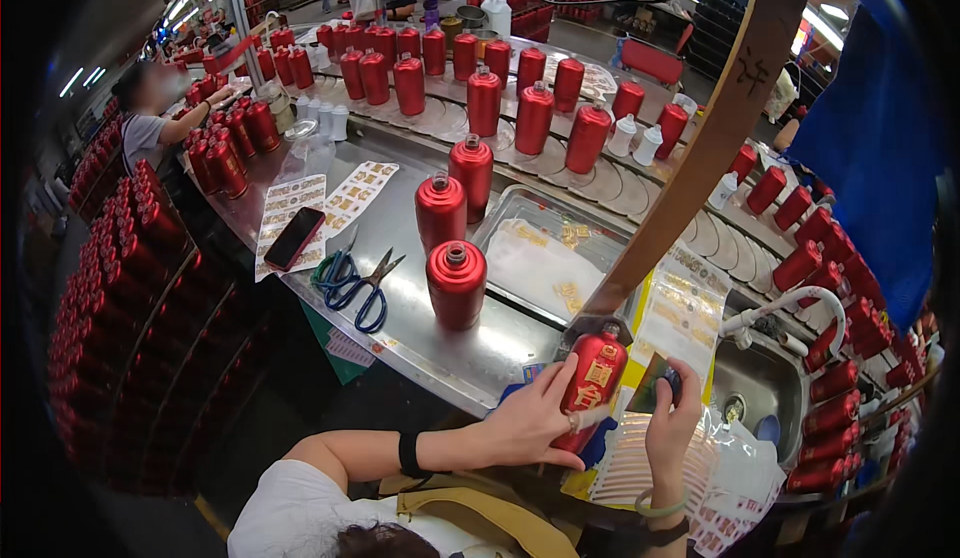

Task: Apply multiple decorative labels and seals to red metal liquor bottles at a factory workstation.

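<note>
A red bottle point(602, 360) with gold lettering lies tilted on a blue cloth point(596, 445) at the table's front edge. My left hand point(530, 420) is wrapped over its side, fingers on the lettered face. Just right of the bottle, my right hand point(676, 420) pinches a flat, dark scraper-like piece point(648, 383) with a blue part near the fingertips; its exact kind is unclear. Under the right hand lie sheets of gold-striped decals point(650, 455). Three plain red bottles, the nearest being a red bottle point(456, 286), stand upright left of my hands.
A metal tray point(515, 203) holds wet white sheet and gold decals. Scissors point(365, 293) and a phone point(295, 238) lie left. A wooden post point(690, 158) rises beyond the bottle. A sink point(790, 398) is at right. Bottles ride a conveyor point(545, 166); a co-worker point(150, 123) sits far left.
</note>
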The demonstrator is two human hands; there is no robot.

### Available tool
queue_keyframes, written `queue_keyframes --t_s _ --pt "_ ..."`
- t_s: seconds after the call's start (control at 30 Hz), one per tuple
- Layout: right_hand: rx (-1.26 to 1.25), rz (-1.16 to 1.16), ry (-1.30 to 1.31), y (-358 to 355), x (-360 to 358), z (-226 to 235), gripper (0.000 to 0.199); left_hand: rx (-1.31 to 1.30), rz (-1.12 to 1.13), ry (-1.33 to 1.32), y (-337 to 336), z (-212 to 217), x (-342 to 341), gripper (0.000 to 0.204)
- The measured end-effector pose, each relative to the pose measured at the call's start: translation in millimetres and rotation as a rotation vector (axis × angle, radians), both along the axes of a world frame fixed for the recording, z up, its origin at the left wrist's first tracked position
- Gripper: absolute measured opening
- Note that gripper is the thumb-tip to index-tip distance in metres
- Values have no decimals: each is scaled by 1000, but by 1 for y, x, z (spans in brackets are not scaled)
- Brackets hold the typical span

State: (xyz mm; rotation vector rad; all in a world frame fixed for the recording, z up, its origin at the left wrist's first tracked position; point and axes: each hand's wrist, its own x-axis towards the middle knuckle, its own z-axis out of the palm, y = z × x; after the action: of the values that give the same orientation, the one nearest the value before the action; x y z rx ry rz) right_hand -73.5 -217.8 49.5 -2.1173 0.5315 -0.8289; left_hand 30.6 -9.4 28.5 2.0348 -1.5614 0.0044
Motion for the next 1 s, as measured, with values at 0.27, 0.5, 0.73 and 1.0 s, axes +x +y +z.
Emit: queue_keyframes --t_s 0.27,0.5,0.73,1.0 --pt "-159 27 -57 -6 23 27 29 46 38 48 -23 10 34 81" --pt "-860 433 -62 12 38 26 28 -177 209 429 -26 -28 62 48" --pt "-700 455 55 16 81 32 14 -494 190 977 -24 -31 57 50" --pt "-913 868 -70 32 35 24 24 -300 180 1039 -2 -36 58 84"
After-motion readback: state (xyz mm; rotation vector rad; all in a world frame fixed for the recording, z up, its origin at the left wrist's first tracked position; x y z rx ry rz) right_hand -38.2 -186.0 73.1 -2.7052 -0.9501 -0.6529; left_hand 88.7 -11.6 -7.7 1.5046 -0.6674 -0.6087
